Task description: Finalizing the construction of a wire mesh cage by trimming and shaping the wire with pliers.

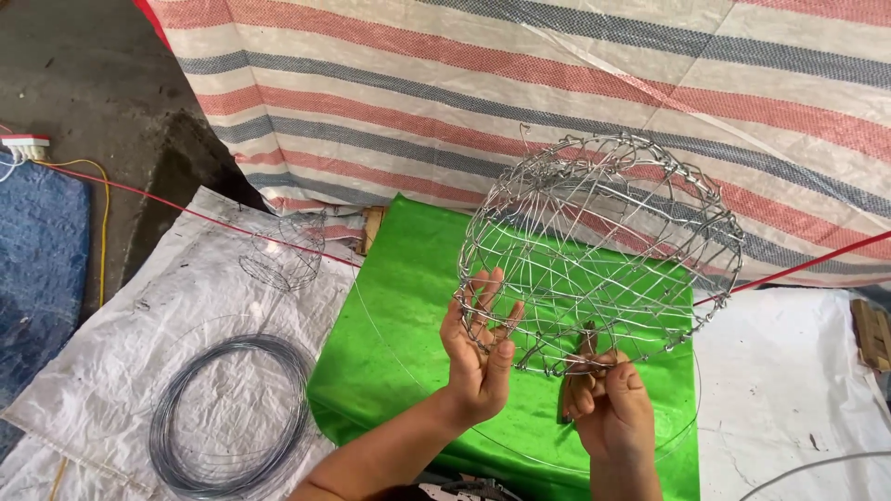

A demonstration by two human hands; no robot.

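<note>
A round basket woven of silver wire (603,250) is held up in front of me, its opening tilted toward the camera. My left hand (478,357) grips the basket's lower left rim, fingers hooked through the mesh. My right hand (608,404) is closed on a pair of pliers (580,366) whose tip meets the wire at the basket's bottom edge. Both hands hover above a bright green sheet (408,343).
A coil of grey wire (227,417) lies on a white woven sack (121,362) at the left. A smaller wire frame (283,250) stands behind it. A striped tarp (520,83) covers the back; a red cord (798,267) and a wooden block (871,334) are at the right.
</note>
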